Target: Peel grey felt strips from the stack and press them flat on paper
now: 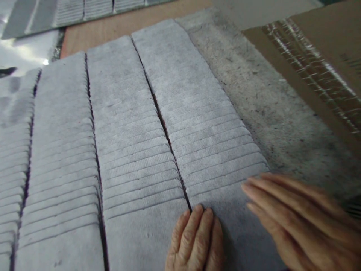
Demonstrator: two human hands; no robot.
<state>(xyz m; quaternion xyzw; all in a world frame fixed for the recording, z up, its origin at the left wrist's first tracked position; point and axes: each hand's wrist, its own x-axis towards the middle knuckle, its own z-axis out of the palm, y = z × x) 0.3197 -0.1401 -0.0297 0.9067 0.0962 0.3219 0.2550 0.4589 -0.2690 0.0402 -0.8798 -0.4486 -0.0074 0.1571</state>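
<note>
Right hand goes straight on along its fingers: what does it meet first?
Probably the rightmost row of grey sheets: the right hand's fingertips point across it. Blur and one view leave unclear whether they touch it or would pass above.

At the right lies brown cardboard (321,28), glossy creased tape (318,71) running slantwise along it, next to a stained grey surface (259,94); at the upper left, shiny pale sheeting (29,52) lies near a smooth reddish-brown board (96,35)

One left hand (196,241) and one right hand (301,222), four near rows of grey sheets (128,150) (counting the leftmost, partly out of view), one taped cardboard piece (324,34).
</note>
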